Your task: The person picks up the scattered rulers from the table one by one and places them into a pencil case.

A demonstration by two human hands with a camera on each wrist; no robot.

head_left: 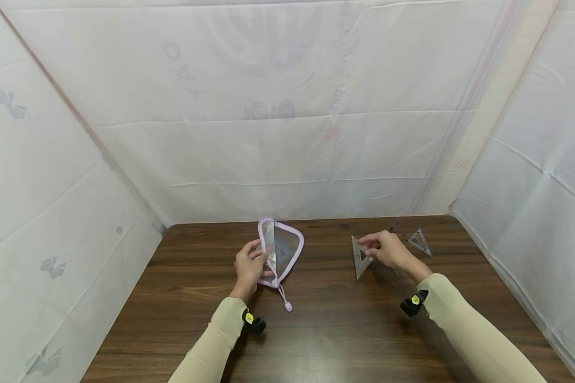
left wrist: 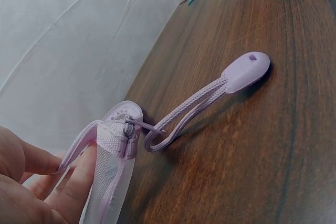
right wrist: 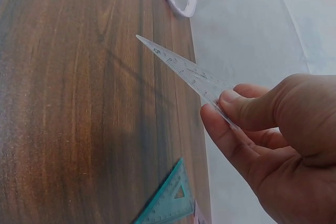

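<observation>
At the dark wooden table (head_left: 316, 330), I watch my left hand (head_left: 250, 266) grip the edge of a clear, lilac-trimmed zip pouch (head_left: 281, 250), fingers curled round its open mouth and holding it up off the boards near the table's back edge. Its zipper cord (left wrist: 184, 114) trails down to a lilac pull tab (left wrist: 247, 71) lying flat on the wood. Well apart to the right, my right hand (head_left: 388, 250) pinches a clear triangular set square (head_left: 360, 256) between thumb and fingers, lifted and tilted, its tip pointing toward the pouch. Behind that hand a second clear triangle (head_left: 419, 241) lies on the table, with a teal one (right wrist: 168, 200) just beside it. White sheeting (head_left: 287, 106) walls in the table on three sides.
</observation>
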